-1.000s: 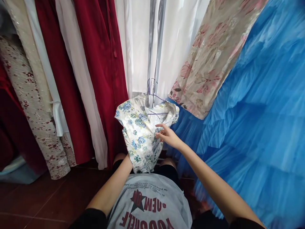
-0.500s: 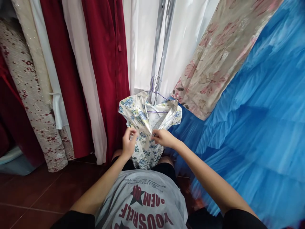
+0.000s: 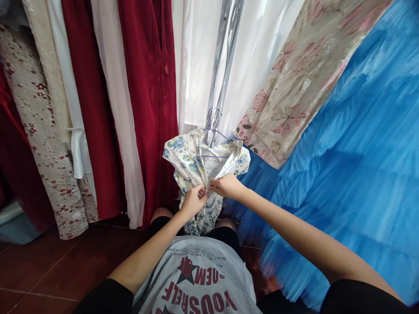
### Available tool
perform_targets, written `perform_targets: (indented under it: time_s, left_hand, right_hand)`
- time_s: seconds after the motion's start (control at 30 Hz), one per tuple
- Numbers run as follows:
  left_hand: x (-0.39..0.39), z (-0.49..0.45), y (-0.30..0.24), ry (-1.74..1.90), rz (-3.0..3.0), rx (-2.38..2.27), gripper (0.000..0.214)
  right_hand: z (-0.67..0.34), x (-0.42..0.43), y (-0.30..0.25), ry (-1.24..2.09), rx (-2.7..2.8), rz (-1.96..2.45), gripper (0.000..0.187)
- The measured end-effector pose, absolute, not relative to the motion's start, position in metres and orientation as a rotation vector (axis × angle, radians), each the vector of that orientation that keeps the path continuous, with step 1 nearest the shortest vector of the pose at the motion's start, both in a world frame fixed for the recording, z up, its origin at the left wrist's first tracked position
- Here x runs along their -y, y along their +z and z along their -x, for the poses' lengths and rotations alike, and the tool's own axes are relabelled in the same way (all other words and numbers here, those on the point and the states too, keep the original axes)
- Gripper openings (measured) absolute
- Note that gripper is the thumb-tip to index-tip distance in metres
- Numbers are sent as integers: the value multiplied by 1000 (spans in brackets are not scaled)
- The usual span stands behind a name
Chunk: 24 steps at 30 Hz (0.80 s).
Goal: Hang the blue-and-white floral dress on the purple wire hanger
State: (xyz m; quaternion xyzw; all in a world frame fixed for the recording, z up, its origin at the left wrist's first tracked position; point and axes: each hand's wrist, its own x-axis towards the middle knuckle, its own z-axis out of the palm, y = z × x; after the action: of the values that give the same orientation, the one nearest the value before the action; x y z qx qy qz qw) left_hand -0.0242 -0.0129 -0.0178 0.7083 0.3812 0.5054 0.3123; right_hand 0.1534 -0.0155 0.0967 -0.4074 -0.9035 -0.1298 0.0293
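A white dress with blue flowers (image 3: 188, 159) hangs in front of me on a thin purple wire hanger (image 3: 214, 156). Its front is open from the neck down to my hands, and the lower part hangs between my knees. My left hand (image 3: 194, 200) is closed on the left edge of the opening, fingers curled. Right beside it, my right hand (image 3: 225, 186) pinches the other edge at the same height. The fingertips nearly meet, and whatever small fastening lies between them is hidden.
A grey metal stand (image 3: 218, 61) rises behind the hanger. Dark red cloth (image 3: 147, 87) and other long garments hang at left, a beige floral garment (image 3: 284, 104) and blue ruffled tulle (image 3: 343, 187) at right. A grey-blue tub (image 3: 19, 226) sits on the tiled floor (image 3: 62, 266).
My left hand has come right and closed on the dress, beside my right hand. Before, it was raised off to the left. The right hand stays at the opening.
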Motion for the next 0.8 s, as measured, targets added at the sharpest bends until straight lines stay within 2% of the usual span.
perform_targets:
  time_s: [0.17,0.37,0.63,0.8]
  left_hand:
    - [17,25,-19,1304,-1881,-995,15]
    - [20,24,-25,1307,-1878,-1020,15]
    - [15,26,-22,1318,-1863,-1052,15]
    - [21,23,-19,1251,-1924,-1057,16]
  right_hand:
    - [-157,14,79,-468,2844,1158,38]
    - [-157,5,68,-494,2832,1051,30]
    - [-149,-2,54,-469,2704,1020,32]
    - [-150,-16,82,-442,2529,1075,25]
